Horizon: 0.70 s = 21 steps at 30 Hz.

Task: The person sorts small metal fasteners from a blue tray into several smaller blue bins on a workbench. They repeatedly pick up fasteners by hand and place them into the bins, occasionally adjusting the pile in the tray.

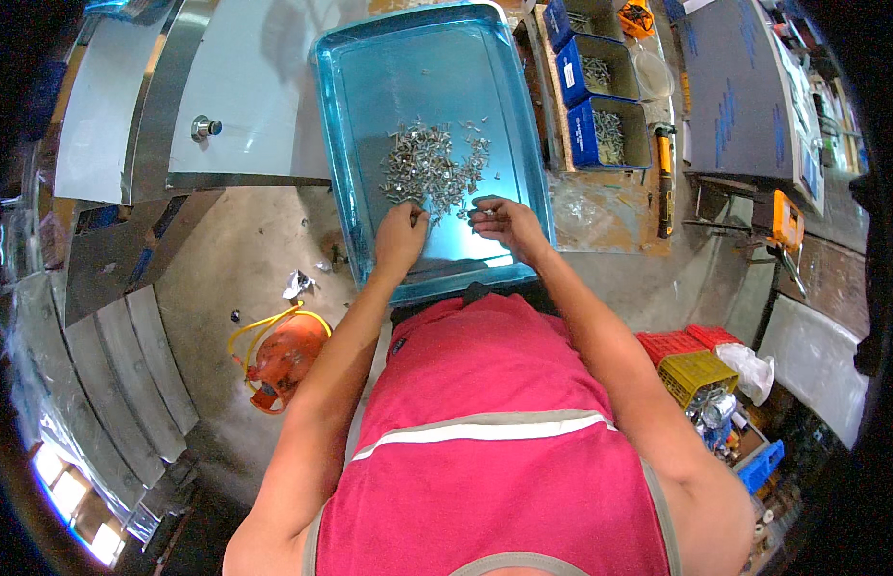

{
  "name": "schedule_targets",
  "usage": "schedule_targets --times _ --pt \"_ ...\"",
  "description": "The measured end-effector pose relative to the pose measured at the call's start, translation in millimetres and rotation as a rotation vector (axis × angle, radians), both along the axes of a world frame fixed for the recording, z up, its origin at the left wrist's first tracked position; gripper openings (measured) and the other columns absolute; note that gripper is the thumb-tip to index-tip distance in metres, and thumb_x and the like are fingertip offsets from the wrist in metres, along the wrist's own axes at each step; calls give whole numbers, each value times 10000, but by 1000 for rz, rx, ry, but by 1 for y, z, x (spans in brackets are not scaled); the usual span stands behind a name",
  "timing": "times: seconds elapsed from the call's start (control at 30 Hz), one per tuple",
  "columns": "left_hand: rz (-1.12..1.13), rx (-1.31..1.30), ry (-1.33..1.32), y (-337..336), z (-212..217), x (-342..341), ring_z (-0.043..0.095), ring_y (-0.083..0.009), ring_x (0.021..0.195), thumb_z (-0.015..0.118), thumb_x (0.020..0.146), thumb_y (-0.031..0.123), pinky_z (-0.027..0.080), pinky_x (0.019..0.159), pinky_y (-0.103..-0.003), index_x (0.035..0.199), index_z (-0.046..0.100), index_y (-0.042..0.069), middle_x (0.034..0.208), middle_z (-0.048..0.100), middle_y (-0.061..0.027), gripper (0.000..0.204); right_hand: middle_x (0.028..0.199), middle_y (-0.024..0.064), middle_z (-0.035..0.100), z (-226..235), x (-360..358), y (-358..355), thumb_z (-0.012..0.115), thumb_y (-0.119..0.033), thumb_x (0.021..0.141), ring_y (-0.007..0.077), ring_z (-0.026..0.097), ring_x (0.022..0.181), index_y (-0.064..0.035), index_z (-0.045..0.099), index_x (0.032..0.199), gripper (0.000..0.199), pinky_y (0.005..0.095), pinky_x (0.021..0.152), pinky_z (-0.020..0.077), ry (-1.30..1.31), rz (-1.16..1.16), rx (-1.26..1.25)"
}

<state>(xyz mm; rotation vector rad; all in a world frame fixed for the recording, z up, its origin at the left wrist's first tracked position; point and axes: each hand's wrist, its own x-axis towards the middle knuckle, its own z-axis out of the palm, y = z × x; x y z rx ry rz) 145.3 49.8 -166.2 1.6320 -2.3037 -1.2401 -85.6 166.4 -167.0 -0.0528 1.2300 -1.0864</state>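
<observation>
The tray (523, 115) is glossy, smooth metal with a blue sheen. The screws (432, 168) heaped at its middle are bright bare metal. Beyond the tray's right edge stand blue plastic bins (583, 134), matt. The floor (235, 250) is rough, dull concrete. The shirt (494, 461) is soft red cloth.

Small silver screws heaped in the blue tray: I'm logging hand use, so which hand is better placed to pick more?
Left hand, probably: its fingertips touch the pile of small silver screws; the right hand sits just beside it.
</observation>
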Motion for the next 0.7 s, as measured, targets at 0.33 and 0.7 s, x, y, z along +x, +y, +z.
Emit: schedule_targets --times 0.33,0.7 --pt "-146 -210 -129 8 1 -9 651 -391 1053 661 931 217 539 884 -516 1123 682 65 1151 647 -174 246 1102 182 713 8 2 4 416 -204 1014 285 723 942 24 610 1282 402 380 829 606 -12 -34 5" --pt "-179 -350 -120 12 -3 18 616 -379 1082 657 934 204 538 873 -512 1111 631 56 1147 595 -170 232 860 59 638 -3 40 -27 602 -63 910 154 614 727 -42 666 1010 120 298 638 521 680 207 -402"
